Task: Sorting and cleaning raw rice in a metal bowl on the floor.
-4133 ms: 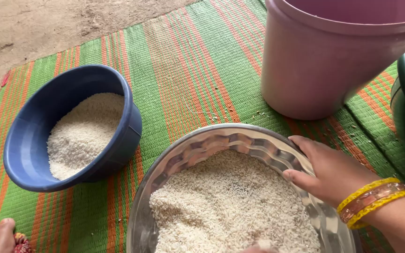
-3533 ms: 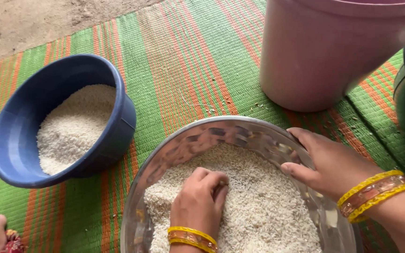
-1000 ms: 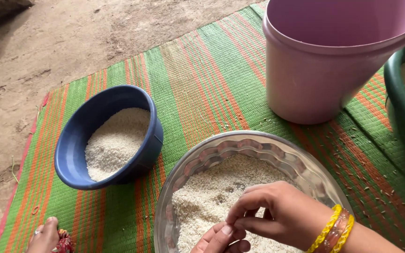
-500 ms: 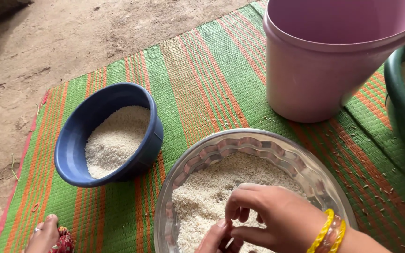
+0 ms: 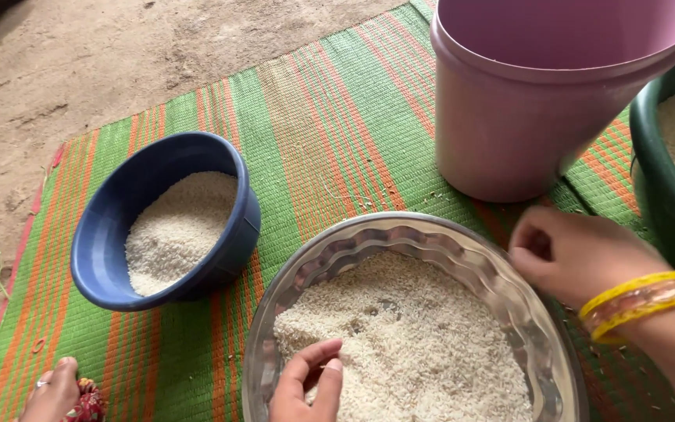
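A round steel plate (image 5: 337,246) heaped with white rice (image 5: 423,344) sits on a striped mat in front of me. My left hand (image 5: 306,387) rests at the plate's near edge, fingertips on the rice and slightly apart, holding nothing. Blurred, my right hand (image 5: 572,254) hovers over the plate's right rim, off the rice, fingers curled in toward the thumb. Nothing can be seen between them. Yellow bangles circle the right wrist.
A blue bowl (image 5: 111,227) partly filled with rice stands left of the plate. Behind it rises a pink bucket (image 5: 509,133), and a dark green tub (image 5: 654,187) with rice sits at the right edge. The green-and-orange mat (image 5: 314,133) lies on bare earth (image 5: 80,55). A ringed finger or toe (image 5: 52,391) shows at bottom left.
My right hand has lifted off the rice and swung right, out over the plate's rim. My left hand stays at the near edge of the rice.
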